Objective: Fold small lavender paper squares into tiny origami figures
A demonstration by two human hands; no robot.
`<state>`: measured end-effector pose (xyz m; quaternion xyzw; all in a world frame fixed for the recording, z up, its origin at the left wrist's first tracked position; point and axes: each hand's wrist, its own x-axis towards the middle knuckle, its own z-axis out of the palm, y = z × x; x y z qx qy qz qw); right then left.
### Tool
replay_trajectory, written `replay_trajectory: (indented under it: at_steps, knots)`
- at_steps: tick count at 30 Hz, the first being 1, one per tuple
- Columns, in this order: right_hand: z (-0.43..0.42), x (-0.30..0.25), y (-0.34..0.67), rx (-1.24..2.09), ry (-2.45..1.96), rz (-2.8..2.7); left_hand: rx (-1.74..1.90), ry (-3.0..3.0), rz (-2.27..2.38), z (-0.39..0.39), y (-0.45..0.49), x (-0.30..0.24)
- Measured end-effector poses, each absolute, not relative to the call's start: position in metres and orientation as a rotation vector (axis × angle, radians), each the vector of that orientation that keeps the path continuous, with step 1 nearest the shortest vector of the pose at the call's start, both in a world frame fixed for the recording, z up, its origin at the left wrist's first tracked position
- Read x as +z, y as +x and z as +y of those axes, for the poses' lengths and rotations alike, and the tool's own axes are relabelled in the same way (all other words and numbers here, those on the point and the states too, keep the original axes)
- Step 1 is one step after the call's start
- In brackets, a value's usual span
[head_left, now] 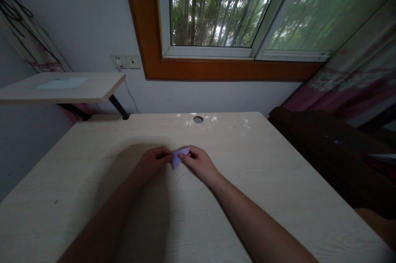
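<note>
A small folded piece of pale purple paper (178, 157) sits between my two hands over the middle of a light wooden desk (278, 197). My left hand (154, 160) pinches its left side with curled fingers. My right hand (199, 162) pinches its right side, fingers closed on the top edge. Both forearms reach in from the bottom of the view. Part of the paper is hidden behind my fingers.
The desk has a round cable hole (198, 119) near its back edge. A raised side shelf (62, 87) stands at the back left, below a wall socket (125, 61). A window (222, 7) is ahead, curtains (355, 77) and dark furniture (324, 147) to the right.
</note>
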<state>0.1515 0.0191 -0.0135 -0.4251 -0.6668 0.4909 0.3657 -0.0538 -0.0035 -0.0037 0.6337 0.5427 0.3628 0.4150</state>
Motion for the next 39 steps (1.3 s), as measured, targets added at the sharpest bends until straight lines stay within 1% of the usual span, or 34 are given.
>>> replay_trajectory:
  at_steps: [12,20,26,39]
  knots:
    - [0.019,-0.014,0.151,1.338,-1.07,-1.632,0.897,1.63,1.364,-0.002,-0.055,-0.006]
    - [0.024,-0.018,0.154,1.501,-1.017,-1.476,1.038,1.373,1.251,-0.003,-0.051,-0.005]
    - [0.025,-0.022,0.155,1.595,-0.984,-1.397,0.991,1.503,1.278,-0.005,-0.052,0.0]
    - [0.023,-0.019,0.156,1.534,-1.018,-1.526,0.943,1.535,1.334,-0.006,-0.05,0.006]
